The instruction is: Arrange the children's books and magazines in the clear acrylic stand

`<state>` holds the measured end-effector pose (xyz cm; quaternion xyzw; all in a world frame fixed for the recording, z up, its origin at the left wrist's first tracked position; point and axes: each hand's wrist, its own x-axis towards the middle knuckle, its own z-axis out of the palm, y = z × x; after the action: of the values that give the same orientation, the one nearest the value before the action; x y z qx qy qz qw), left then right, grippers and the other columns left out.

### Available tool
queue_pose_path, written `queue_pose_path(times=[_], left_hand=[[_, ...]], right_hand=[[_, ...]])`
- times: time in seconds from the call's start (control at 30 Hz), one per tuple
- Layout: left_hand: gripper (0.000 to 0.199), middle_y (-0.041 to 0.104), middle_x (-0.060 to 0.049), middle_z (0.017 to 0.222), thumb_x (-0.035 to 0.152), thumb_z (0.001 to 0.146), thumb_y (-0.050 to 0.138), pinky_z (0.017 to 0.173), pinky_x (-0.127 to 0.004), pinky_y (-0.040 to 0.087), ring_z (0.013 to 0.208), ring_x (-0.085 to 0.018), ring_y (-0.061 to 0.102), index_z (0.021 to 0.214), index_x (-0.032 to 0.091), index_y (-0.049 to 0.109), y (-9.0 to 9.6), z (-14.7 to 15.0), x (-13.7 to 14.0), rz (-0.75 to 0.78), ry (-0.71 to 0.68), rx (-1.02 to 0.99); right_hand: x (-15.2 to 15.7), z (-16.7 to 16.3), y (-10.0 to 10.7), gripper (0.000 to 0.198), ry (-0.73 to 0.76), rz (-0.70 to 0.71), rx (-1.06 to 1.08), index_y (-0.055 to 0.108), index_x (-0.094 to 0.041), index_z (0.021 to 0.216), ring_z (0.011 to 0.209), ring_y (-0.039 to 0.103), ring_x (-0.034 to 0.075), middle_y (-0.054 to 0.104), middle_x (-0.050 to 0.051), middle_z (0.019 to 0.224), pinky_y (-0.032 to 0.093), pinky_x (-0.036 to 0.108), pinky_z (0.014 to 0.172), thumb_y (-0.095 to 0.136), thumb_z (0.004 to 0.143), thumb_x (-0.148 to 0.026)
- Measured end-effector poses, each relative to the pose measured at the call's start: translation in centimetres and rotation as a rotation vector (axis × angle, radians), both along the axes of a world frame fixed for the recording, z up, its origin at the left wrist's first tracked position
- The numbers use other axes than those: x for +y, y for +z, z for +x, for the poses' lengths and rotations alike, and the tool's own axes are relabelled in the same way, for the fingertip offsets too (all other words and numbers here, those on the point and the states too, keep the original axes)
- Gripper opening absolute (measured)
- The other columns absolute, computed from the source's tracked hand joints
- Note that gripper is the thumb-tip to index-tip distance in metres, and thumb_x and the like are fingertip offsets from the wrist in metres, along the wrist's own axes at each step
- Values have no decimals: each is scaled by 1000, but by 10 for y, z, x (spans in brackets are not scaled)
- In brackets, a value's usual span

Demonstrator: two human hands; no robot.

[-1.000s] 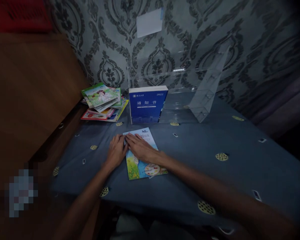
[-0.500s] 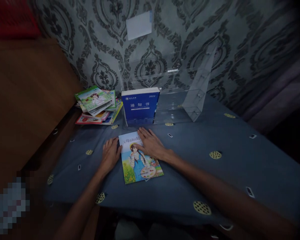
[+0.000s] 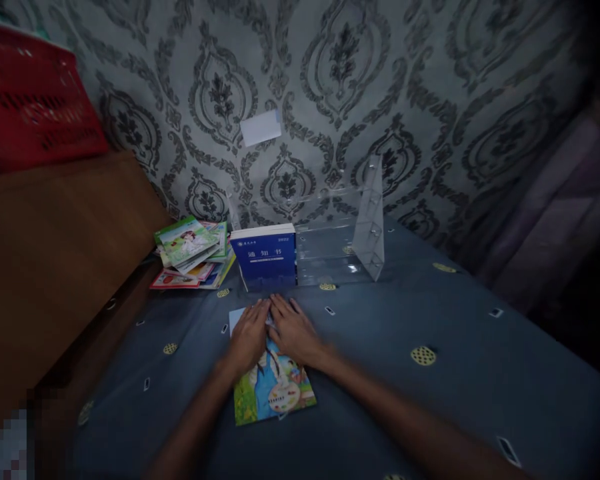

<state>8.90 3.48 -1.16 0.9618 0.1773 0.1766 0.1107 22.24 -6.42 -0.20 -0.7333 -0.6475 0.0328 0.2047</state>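
Note:
A thin picture book [image 3: 263, 397] with a painted girl and a paint palette on its cover lies flat on the blue cloth. My left hand [image 3: 250, 335] rests flat on its upper part, fingers stretched forward. Beside it, fingertips nearly meeting, my right hand [image 3: 296, 333] also lies flat over the book's upper right part. Together they hide much of the title and the girl's head. Neither hand grips anything. Just beyond the fingertips a thick blue book [image 3: 266, 263] stands upright in a clear acrylic rack [image 3: 369, 230].
Left of the rack is an untidy pile of children's books [image 3: 193, 250]. A brown wooden cabinet [image 3: 65, 247] with a red plastic basket [image 3: 40, 100] on top borders the left side. Patterned wallpaper [image 3: 340, 80] with a white card [image 3: 261, 128] rises behind the cloth-covered table [image 3: 370, 393].
My left hand has moved from the book's left edge onto its cover, next to my right hand. The camera view has tilted up, so everything sits lower.

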Motion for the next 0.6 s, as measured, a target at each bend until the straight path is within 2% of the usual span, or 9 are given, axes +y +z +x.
queue_pose_path(times=[0.07, 0.17, 0.27, 0.43, 0.6], left_hand=[[61, 56, -16, 148, 7, 89, 36, 119, -51, 38, 142, -24, 49, 149, 13, 43, -1, -1, 0, 26, 56, -1], [52, 59, -19, 144, 16, 96, 37, 116, -53, 39, 138, -27, 53, 147, 14, 45, 1, -7, -2, 63, 214, 24], [48, 58, -22, 143, 25, 99, 36, 115, -56, 39, 136, -30, 55, 144, 12, 46, 4, -13, -6, 102, 349, 33], [48, 61, -23, 140, 30, 100, 36, 111, -52, 43, 136, -32, 54, 140, 8, 49, 2, -19, -9, 138, 456, 4], [54, 57, -29, 141, 35, 100, 35, 109, -54, 45, 133, -36, 56, 141, 1, 46, -3, -19, -9, 93, 541, -31]], right_hand=[[0, 0, -1, 61, -5, 21, 6, 44, -4, 151, 149, 35, 31, 39, 22, 157, 26, 53, 122, 44, 96, -31], [0, 0, -2, 60, -16, 30, 13, 46, -8, 151, 149, 36, 31, 42, 20, 157, 27, 53, 121, 45, 97, -34], [-1, 0, 0, 60, -21, 17, 34, 46, -6, 150, 149, 36, 31, 41, 21, 157, 26, 52, 122, 45, 98, -35], [-5, 2, 5, 60, -20, -9, 53, 45, -6, 151, 149, 35, 31, 40, 21, 158, 26, 52, 122, 46, 99, -36], [-8, 3, 7, 62, -11, -11, 75, 43, -2, 151, 149, 35, 31, 40, 22, 158, 25, 53, 123, 44, 99, -37]])
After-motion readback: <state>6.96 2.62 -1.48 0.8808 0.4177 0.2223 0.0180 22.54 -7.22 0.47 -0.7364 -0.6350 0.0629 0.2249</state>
